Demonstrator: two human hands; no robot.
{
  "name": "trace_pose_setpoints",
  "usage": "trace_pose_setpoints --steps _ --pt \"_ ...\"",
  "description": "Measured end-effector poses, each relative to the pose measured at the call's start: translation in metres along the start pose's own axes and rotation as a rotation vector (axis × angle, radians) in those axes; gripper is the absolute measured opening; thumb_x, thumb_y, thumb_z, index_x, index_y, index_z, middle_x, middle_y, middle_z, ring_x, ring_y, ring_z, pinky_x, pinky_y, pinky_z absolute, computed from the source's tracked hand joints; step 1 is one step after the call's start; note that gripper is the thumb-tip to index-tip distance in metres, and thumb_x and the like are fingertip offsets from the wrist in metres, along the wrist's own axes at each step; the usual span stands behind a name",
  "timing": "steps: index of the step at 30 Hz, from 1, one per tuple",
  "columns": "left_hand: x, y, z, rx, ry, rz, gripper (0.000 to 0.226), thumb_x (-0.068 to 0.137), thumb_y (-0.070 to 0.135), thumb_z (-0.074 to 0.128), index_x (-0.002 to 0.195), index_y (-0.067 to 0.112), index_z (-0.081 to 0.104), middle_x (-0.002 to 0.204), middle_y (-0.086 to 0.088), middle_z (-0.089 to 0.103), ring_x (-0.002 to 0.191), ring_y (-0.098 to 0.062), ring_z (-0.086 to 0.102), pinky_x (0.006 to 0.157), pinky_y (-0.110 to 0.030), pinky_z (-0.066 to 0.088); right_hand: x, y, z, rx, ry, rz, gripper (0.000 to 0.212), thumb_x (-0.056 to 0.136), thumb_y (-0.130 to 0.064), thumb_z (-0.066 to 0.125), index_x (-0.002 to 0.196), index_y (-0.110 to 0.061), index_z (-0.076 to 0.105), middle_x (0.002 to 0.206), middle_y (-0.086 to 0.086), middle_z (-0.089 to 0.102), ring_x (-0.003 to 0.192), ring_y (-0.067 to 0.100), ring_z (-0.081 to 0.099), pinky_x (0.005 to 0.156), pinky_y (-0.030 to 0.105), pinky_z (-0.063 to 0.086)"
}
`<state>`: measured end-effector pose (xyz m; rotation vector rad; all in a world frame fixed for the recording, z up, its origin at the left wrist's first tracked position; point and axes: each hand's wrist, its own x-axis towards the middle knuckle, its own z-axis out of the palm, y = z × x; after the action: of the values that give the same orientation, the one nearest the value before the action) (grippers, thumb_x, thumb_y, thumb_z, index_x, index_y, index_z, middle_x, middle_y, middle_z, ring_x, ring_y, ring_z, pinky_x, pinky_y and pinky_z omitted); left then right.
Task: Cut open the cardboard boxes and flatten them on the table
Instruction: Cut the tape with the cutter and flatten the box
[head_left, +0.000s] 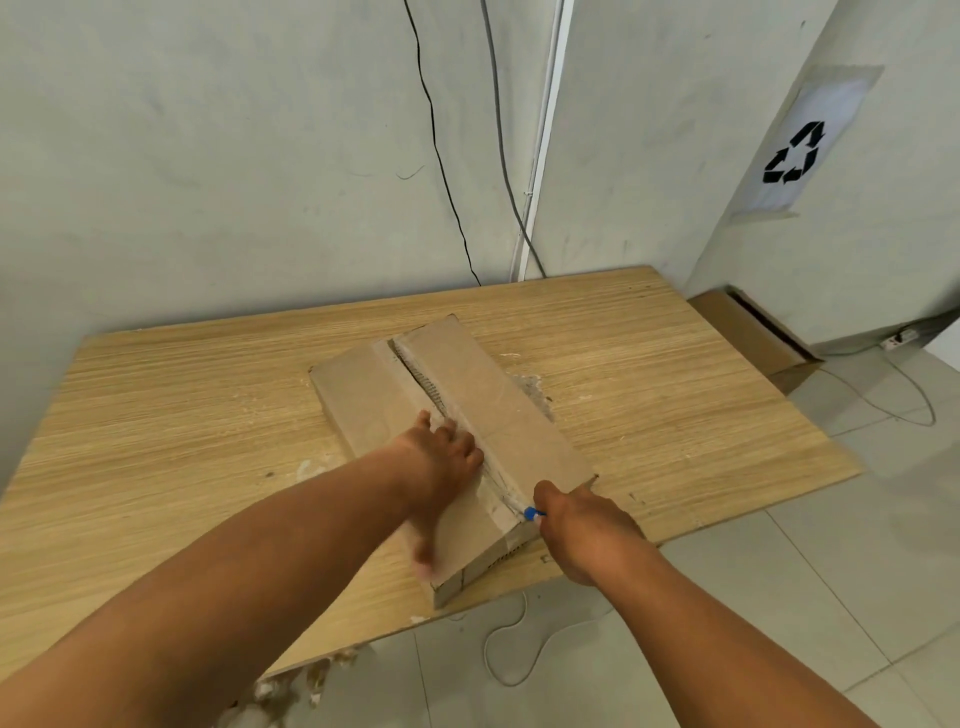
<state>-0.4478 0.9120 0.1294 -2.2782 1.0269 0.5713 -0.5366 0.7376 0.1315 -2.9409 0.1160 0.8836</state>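
One box (511, 415) under left hand (441, 462), cutter (532, 514) in right (587, 530).

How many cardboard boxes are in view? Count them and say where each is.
2. One box lies on the table under the left hand, the right hand holding a blue cutter; a second box sits on the floor by the right wall. Others may be hidden.

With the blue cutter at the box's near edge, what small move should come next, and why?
Probably draw the blue cutter off the near edge: the seam of the box gapes along its length, and the left hand presses the flap.
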Motion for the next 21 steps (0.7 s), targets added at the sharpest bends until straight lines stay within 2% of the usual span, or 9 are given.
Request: trace_pose_setpoints --steps 1,3,6,8,11,16,21 --pt "-0.001 0.012 -0.003 -0.058 -0.004 -0.016 0.152 0.05 0.083 0.076 0.16 0.019 -0.007 0.166 -0.015 0.006 0.152 -0.04 0.007 0.116 -0.071 0.006 0.001 0.003 0.002 0.05 0.011 -0.007 0.02 0.105 -0.024 0.043 0.125 -0.021 0.042 0.114 0.013 0.057 0.099 0.031 0.058 0.071 0.034 0.046" --pt "0.001 0.031 -0.007 -0.159 0.016 -0.049 0.15 0.051 0.083 0.076 0.16 0.02 -0.005 0.163 -0.014 0.014 0.15 -0.04 0.014 0.115 -0.072 0.012 0.003 0.008 0.003 0.129 0.03 -0.02 0.017 0.106 -0.029 0.039 0.121 -0.025 0.045 0.112 0.012 0.057 0.097 0.03 0.058 0.074 0.035 0.047" --pt "0.001 0.034 -0.008 -0.217 0.087 -0.048 0.135 0.052 0.077 0.081 0.155 0.018 0.018 0.152 -0.011 0.029 0.142 -0.037 0.026 0.114 -0.069 0.022 0.0 0.018 0.0 0.204 0.074 -0.029 0.016 0.105 -0.033 0.037 0.116 -0.027 0.047 0.104 0.009 0.058 0.091 0.028 0.057 0.071 0.034 0.045" --pt "-0.002 0.029 -0.005 -0.235 0.143 -0.044 0.129 0.05 0.077 0.082 0.149 0.019 0.024 0.146 -0.009 0.032 0.135 -0.033 0.03 0.111 -0.064 0.03 -0.005 0.027 -0.001 0.265 0.1 -0.031 0.015 0.104 -0.036 0.037 0.111 -0.028 0.047 0.099 0.005 0.06 0.086 0.025 0.056 0.07 0.034 0.045" --pt "-0.006 0.028 -0.005 -0.252 0.183 -0.039 0.129 0.047 0.076 0.084 0.146 0.018 0.023 0.144 -0.009 0.03 0.13 -0.03 0.029 0.106 -0.052 0.042 -0.012 0.037 0.001 0.307 0.093 -0.053 0.013 0.103 -0.037 0.039 0.104 -0.028 0.048 0.085 -0.002 0.058 0.08 0.02 0.056 0.069 0.034 0.044" --pt "-0.008 0.03 -0.009 -0.252 0.178 -0.045 0.131 0.047 0.073 0.085 0.147 0.017 0.022 0.146 -0.01 0.029 0.133 -0.033 0.027 0.106 -0.051 0.043 -0.015 0.036 0.005 0.313 0.122 -0.082 0.012 0.103 -0.039 0.039 0.103 -0.031 0.047 0.081 -0.005 0.057 0.076 0.017 0.054 0.062 0.031 0.041" --pt "-0.008 0.03 -0.009 -0.264 0.176 -0.037 0.13 0.047 0.073 0.086 0.146 0.017 0.023 0.144 -0.01 0.033 0.132 -0.031 0.028 0.106 -0.05 0.043 -0.022 0.028 0.012 0.186 0.181 -0.055 0.017 0.104 -0.04 0.035 0.115 -0.03 0.045 0.094 0.002 0.056 0.084 0.024 0.055 0.07 0.035 0.046"
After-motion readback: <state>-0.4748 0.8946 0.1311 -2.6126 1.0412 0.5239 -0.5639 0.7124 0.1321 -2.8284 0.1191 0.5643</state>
